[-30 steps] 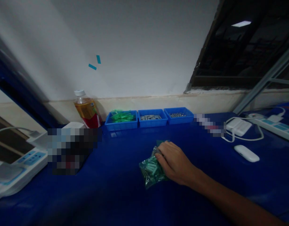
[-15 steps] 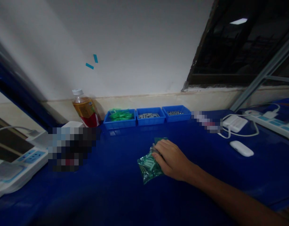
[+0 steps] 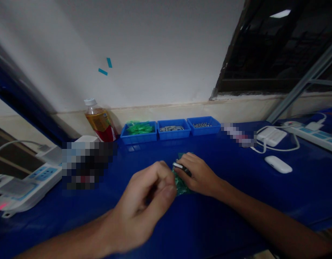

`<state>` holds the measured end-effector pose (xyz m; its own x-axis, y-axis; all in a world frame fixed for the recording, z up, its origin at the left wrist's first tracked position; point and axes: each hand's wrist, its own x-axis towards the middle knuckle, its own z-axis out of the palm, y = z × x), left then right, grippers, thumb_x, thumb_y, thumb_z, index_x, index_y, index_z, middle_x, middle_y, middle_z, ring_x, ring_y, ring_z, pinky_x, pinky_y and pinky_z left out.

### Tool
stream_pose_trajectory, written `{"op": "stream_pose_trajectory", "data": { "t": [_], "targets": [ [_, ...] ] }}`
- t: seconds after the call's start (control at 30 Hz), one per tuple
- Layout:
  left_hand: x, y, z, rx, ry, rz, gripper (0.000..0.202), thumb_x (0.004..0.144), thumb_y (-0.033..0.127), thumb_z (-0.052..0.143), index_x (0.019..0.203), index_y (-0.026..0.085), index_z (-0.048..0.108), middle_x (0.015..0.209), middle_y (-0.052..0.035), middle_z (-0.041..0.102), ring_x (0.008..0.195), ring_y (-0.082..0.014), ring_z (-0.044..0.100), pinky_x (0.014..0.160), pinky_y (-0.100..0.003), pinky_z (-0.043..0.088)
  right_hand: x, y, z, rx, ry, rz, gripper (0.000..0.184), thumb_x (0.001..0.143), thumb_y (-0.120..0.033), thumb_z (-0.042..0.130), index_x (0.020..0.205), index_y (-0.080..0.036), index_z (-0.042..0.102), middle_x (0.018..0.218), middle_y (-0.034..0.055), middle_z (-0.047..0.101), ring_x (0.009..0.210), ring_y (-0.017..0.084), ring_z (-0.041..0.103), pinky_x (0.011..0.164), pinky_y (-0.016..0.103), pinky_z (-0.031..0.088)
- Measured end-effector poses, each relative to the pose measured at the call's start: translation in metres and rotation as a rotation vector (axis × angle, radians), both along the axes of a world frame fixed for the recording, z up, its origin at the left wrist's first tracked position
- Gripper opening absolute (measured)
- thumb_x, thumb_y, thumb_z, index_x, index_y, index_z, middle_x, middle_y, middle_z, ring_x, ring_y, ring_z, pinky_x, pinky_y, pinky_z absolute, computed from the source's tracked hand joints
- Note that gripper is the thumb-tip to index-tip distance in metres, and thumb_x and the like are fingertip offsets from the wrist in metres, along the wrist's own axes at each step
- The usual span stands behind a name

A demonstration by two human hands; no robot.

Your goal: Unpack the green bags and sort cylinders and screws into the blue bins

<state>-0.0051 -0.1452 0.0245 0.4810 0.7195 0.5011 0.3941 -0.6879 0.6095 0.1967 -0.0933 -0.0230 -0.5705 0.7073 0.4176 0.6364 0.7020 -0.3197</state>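
Before three trays (image 3: 173,134), left hand (image 3: 135,205) curled, contents hidden; right (image 3: 200,173) clasping one object (image 3: 179,166) over one bag (image 3: 182,187)

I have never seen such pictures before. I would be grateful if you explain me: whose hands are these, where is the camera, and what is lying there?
There is no machine here: a person works with two bare hands, and a camera on their head looks forward and down. The right hand grips a green bag together with a small dark object with a pale end. The left hand is curled in front; whether it holds anything is hidden. On the blue surface, at the back, stand three blue trays with green pieces, grey pieces and small metal parts. A bottle is left of them; a white case lies at the right.
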Motion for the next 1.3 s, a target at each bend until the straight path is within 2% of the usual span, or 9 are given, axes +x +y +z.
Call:
{"op": "stream_pose_trajectory", "data": {
  "t": [0.07,0.17,0.27,0.47,0.67,0.8,0.97,1.13,1.3],
  "targets": [
    [0.001,0.019,-0.016,0.08,0.071,-0.01,0.016,0.09,0.023,0.048,0.105,0.017,0.049,0.088,-0.0031,0.057,0.061,-0.01,0.052,0.054,-0.023,0.048,-0.001,-0.001,0.0,0.01,0.011,-0.005,0.02,0.092,-0.028,0.044,0.079,-0.016,0.054,0.074,0.0038,0.054,0.073,0.017,0.047,0.068,0.031,0.035],
    [-0.001,0.046,-0.04,0.224,0.266,-0.042,0.025,0.091,0.018,0.044,0.115,0.019,0.046,0.106,-0.0078,0.056,0.088,-0.0162,0.058,0.074,-0.03,0.052,-0.003,-0.003,0.0,-0.016,0.038,-0.004,0.018,0.091,-0.026,0.046,0.077,-0.017,0.052,0.074,0.0032,0.053,0.073,0.016,0.047,0.07,0.03,0.035],
    [-0.005,0.056,-0.051,0.323,0.377,-0.089,0.023,0.093,0.018,0.042,0.115,0.018,0.048,0.104,-0.0075,0.058,0.093,-0.0179,0.057,0.078,-0.032,0.051,-0.006,-0.005,0.001,-0.073,0.064,0.039,0.027,0.094,-0.026,0.041,0.069,-0.018,0.047,0.069,0.0012,0.05,0.069,0.015,0.046,0.068,0.029,0.035],
    [-0.006,0.049,-0.05,0.285,0.331,-0.057,0.014,0.094,0.021,0.041,0.104,0.016,0.05,0.092,-0.0059,0.061,0.083,-0.0168,0.057,0.074,-0.031,0.049,-0.012,-0.009,0.003,-0.102,0.069,0.107,0.034,0.096,-0.028,0.034,0.067,-0.018,0.047,0.066,0.0005,0.051,0.067,0.014,0.046,0.068,0.03,0.035],
    [-0.003,0.048,-0.057,0.084,0.285,0.059,0.016,0.096,0.023,0.036,0.097,0.018,0.051,0.086,-0.004,0.059,0.08,-0.0166,0.056,0.073,-0.031,0.046,-0.011,-0.008,-0.001,0.038,0.131,-0.022,0.012,0.088,-0.026,0.053,0.096,-0.016,0.053,0.08,0.0036,0.057,0.076,0.017,0.05,0.071,0.031,0.037],
    [-0.002,0.047,-0.058,0.038,0.287,0.065,0.022,0.096,0.024,0.033,0.089,0.018,0.053,0.081,-0.003,0.058,0.077,-0.0166,0.055,0.073,-0.031,0.045,-0.011,-0.008,-0.003,0.097,0.055,-0.003,0.009,0.091,-0.023,0.048,0.09,-0.017,0.054,0.082,0.0045,0.059,0.076,0.017,0.051,0.072,0.032,0.036],
    [-0.004,0.044,-0.058,0.042,0.209,0.072,0.02,0.092,0.027,0.045,0.11,0.019,0.048,0.093,-0.0041,0.06,0.086,-0.0175,0.056,0.077,-0.031,0.044,-0.014,-0.009,-0.003,0.043,0.111,-0.023,0.016,0.092,-0.021,0.043,0.08,-0.018,0.053,0.074,0.0028,0.057,0.071,0.016,0.05,0.068,0.03,0.036],
    [-0.005,0.043,-0.061,0.064,0.197,0.047,0.01,0.093,0.024,0.043,0.098,0.019,0.051,0.087,-0.0032,0.059,0.081,-0.0162,0.055,0.075,-0.03,0.043,-0.015,-0.008,-0.004,0.032,0.124,0.0,0.017,0.093,-0.02,0.042,0.078,-0.018,0.051,0.073,0.0022,0.057,0.07,0.015,0.05,0.068,0.03,0.036],
    [-0.006,0.045,-0.06,0.054,0.207,0.097,0.016,0.095,0.026,0.039,0.091,0.019,0.053,0.083,-0.0027,0.06,0.076,-0.0161,0.054,0.072,-0.03,0.042,-0.013,-0.01,-0.002,0.083,0.095,-0.014,0.013,0.088,-0.024,0.051,0.099,-0.017,0.052,0.084,0.0041,0.059,0.078,0.018,0.051,0.072,0.032,0.037]
  ]
}}
